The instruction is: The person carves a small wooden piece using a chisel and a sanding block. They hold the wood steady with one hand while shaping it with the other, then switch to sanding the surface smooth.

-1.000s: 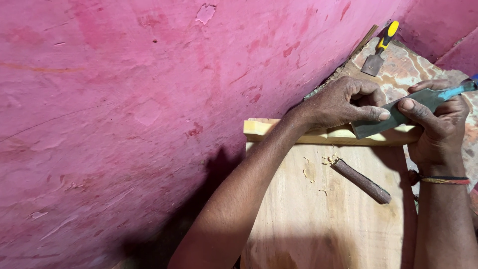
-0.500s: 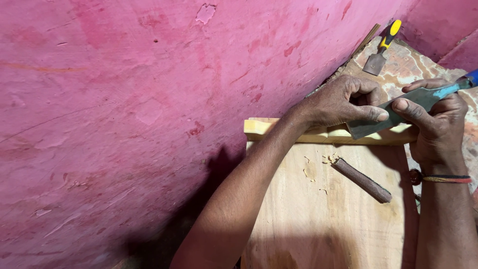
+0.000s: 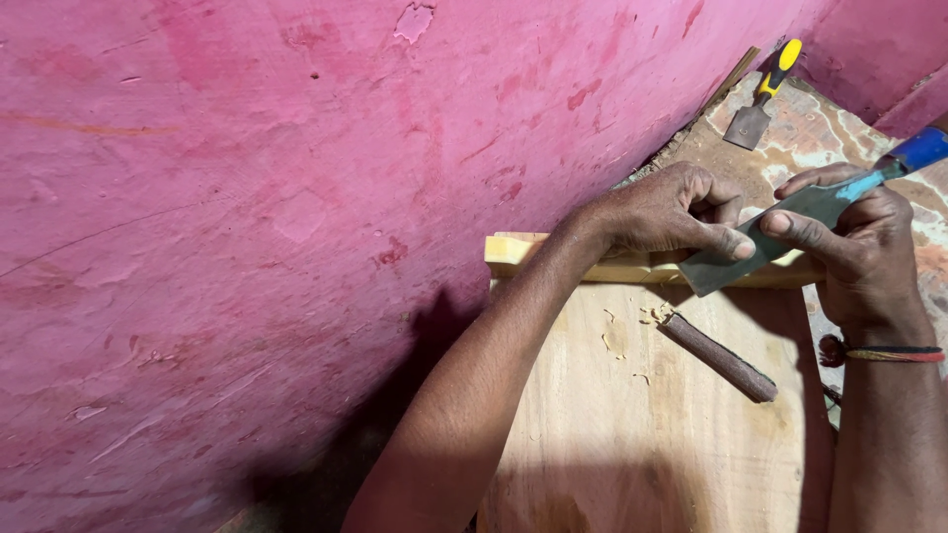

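**Wide chisel held in both hands against a pale wood strip**

The chisel (image 3: 790, 225) lies flat-faced across the pale wood strip (image 3: 553, 257), its broad grey blade slanting down and leftward, its blue handle rising toward the upper right edge of the view. The cutting end rests on or just over the strip; actual contact cannot be confirmed.

The left hand (image 3: 671, 212) sits on top of the strip, knuckles bent, fingers (image 3: 726, 245) pressed together with the fingertips bearing on the lower part of the blade. The right hand (image 3: 859, 252) wraps the blade from behind, fingers (image 3: 790, 227) curled and closed over its upper face, thumb along the top. A red and black band (image 3: 889, 352) circles the right wrist.

The strip lies crosswise along the far edge of a plywood board (image 3: 642, 434) that serves as the worktop, directly under both sets of fingers. Just below the left fingers, small pale shavings (image 3: 647, 316) are scattered on the board. Near them, below the blade, a dark brown round stick (image 3: 719, 357) lies at a slant, apart from both hands.

Beyond the fingers, well apart, a second chisel with a yellow and black handle (image 3: 762, 94) lies on a stained surface. A pink plastered wall (image 3: 296, 197) fills the view to the left of the left forearm.
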Available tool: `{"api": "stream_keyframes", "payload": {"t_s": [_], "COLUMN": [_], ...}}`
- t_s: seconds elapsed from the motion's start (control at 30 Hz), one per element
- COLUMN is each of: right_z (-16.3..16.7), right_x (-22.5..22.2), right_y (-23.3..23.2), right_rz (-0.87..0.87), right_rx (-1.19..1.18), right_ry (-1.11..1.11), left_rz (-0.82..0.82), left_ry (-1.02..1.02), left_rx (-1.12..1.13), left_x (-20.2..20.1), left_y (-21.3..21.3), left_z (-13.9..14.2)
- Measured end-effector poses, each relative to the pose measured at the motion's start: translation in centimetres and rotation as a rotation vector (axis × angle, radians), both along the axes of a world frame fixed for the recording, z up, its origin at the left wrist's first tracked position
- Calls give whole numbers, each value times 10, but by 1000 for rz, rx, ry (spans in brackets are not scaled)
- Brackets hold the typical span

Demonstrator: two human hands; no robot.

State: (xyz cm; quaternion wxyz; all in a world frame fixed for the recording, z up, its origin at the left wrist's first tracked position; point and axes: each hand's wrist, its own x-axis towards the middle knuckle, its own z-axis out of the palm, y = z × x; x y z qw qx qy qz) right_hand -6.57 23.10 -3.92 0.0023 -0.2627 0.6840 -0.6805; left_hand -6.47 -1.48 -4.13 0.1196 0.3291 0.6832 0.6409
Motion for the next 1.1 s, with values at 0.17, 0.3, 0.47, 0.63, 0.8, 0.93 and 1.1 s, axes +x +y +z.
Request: {"api": "stream_keyframes", "payload": {"t_s": [0.17,0.3,0.47,0.63,0.8,0.93,1.1], "right_z": [1,1,1,1,2,3,6], "right_x": [2,6,7,6,3,3,3], "right_y": [-2,-3,-5,-4,-3,-3,-2], "right_rz": [-18,-47,-53,-51,-31,-12,26], "right_rx": [-26,-51,-61,-32,12,9,101], "right_ry": [13,39,80,59,44,16,39], "left_rz": [57,171,184,184,117,111,-21], "left_ry": [-37,86,87,143,91,-13,0], "left_rx": [53,77,63,31,22,-1,-41], "left_x": [4,3,1,-4,-6,-6,-4], "left_y": [1,3,4,5,2,2,-2], "left_z": [0,0,-1,-2,-7,-7,-4]}}
